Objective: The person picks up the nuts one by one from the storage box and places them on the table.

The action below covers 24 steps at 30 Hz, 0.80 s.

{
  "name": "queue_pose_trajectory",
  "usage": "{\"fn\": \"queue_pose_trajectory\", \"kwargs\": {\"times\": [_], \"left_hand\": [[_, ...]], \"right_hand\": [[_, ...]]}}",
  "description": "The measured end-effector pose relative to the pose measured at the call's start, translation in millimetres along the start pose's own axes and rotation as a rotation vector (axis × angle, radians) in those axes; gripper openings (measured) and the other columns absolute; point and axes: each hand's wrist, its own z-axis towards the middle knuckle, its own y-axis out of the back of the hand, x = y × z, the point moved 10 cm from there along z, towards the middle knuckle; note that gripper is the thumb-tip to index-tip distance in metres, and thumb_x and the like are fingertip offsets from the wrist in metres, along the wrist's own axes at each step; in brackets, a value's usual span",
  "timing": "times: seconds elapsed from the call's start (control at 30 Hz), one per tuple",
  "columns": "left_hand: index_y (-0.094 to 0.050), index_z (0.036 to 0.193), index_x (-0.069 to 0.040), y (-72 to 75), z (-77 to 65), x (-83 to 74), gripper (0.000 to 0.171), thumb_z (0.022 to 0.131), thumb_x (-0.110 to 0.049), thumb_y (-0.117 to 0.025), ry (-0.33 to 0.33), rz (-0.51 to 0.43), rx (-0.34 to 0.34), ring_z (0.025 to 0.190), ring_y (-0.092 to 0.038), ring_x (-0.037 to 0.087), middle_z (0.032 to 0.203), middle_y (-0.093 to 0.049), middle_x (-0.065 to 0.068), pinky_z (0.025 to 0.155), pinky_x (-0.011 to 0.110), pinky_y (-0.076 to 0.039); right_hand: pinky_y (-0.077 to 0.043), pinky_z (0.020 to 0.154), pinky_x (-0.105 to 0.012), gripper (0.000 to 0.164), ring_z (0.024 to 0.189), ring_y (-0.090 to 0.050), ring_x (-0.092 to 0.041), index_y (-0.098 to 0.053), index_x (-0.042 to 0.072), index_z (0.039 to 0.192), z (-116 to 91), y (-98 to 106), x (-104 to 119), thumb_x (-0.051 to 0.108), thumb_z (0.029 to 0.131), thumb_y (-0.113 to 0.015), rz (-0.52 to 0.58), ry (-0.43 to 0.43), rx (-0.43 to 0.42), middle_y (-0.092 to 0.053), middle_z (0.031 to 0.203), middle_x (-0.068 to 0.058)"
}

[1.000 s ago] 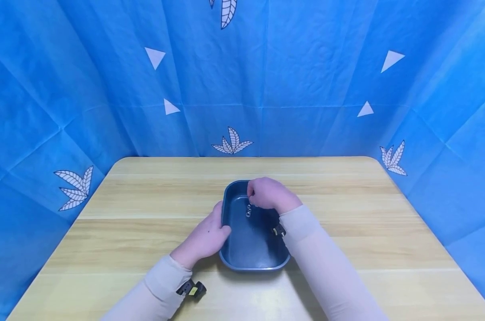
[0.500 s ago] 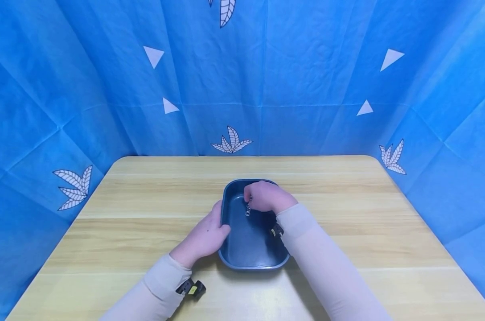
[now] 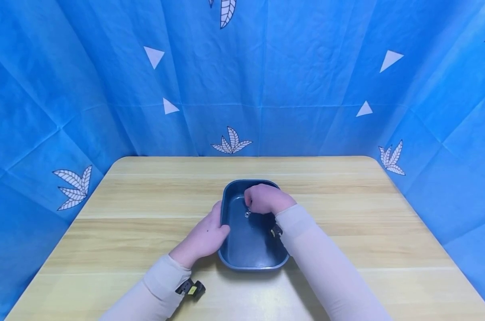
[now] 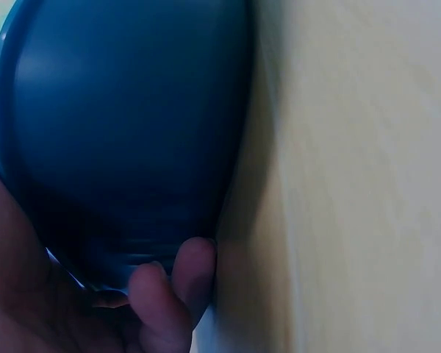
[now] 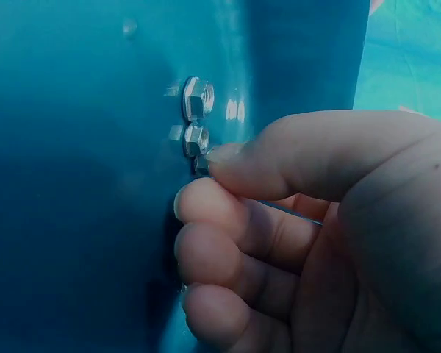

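A dark blue rectangular tray sits on the wooden table. My left hand grips its left side, thumb at the rim and fingers against the outer wall. Inside, near the far end, my right hand has its fingers curled. In the right wrist view, its thumb and index finger pinch a small hex nut, mostly covered by the thumb. Just beyond it, a similar nut and a larger flange nut stand in a row on the tray floor. Only part of this row shows in the head view.
The light wooden table surrounds the tray. Blue curtains with white leaf and triangle prints stand behind it and at both sides. Each wrist bears a black strap-on camera.
My right hand has moved slightly nearer along the row of nuts, covering more of it. My left hand and the tray have stayed in place.
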Motion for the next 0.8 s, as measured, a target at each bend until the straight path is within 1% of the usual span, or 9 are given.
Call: {"fn": "queue_pose_trajectory", "kwargs": {"times": [0.13,0.3,0.43,0.63,0.8], "left_hand": [[-0.017,0.160,-0.006,-0.2,1.1,0.0,0.068,0.099,-0.010,-0.048,-0.006,-0.005,-0.001,0.135,-0.047,0.028,0.154,-0.043,0.015,0.109,0.055,-0.041],[-0.017,0.160,-0.006,-0.7,1.7,1.0,0.069,0.099,-0.010,-0.048,-0.006,-0.013,-0.001,0.135,-0.047,0.028,0.154,-0.043,0.015,0.109,0.055,-0.041],[-0.016,0.160,-0.007,-0.9,1.5,1.9,0.069,0.099,-0.011,-0.048,-0.001,-0.013,0.002,0.136,-0.046,0.028,0.155,-0.041,0.015,0.109,0.055,-0.041],[-0.015,0.161,-0.007,-1.1,1.8,1.9,0.070,0.099,-0.011,-0.048,-0.006,-0.009,0.001,0.138,-0.044,0.029,0.157,-0.039,0.015,0.109,0.056,-0.040],[-0.014,0.161,-0.007,-1.4,1.7,2.9,0.070,0.100,-0.012,-0.048,0.002,-0.006,0.004,0.138,-0.044,0.029,0.157,-0.038,0.014,0.109,0.056,-0.040]], "right_hand": [[-0.048,0.064,-0.027,0.018,0.074,-0.056,-0.015,-0.063,0.021,0.082,0.8,-1.5,-0.7,0.004,0.088,-0.062,-0.007,0.005,0.004,-0.062,0.080,0.005],[-0.049,0.063,-0.028,0.018,0.074,-0.058,-0.017,-0.063,0.020,0.082,1.2,-3.1,-3.8,0.003,0.088,-0.063,0.012,-0.020,0.008,-0.062,0.079,0.003],[-0.050,0.064,-0.029,0.018,0.075,-0.058,-0.018,-0.063,0.020,0.082,0.8,-3.6,-4.6,0.003,0.088,-0.064,0.016,-0.034,0.015,-0.063,0.080,0.002],[-0.051,0.066,-0.030,0.015,0.076,-0.059,-0.017,-0.063,0.020,0.082,1.2,-3.5,-6.8,0.007,0.088,-0.068,-0.009,-0.051,0.008,-0.063,0.080,0.003],[-0.049,0.067,-0.030,0.015,0.075,-0.058,-0.017,-0.062,0.020,0.079,2.2,-1.8,-5.9,0.009,0.089,-0.068,-0.038,-0.038,-0.011,-0.062,0.077,0.004]]}}
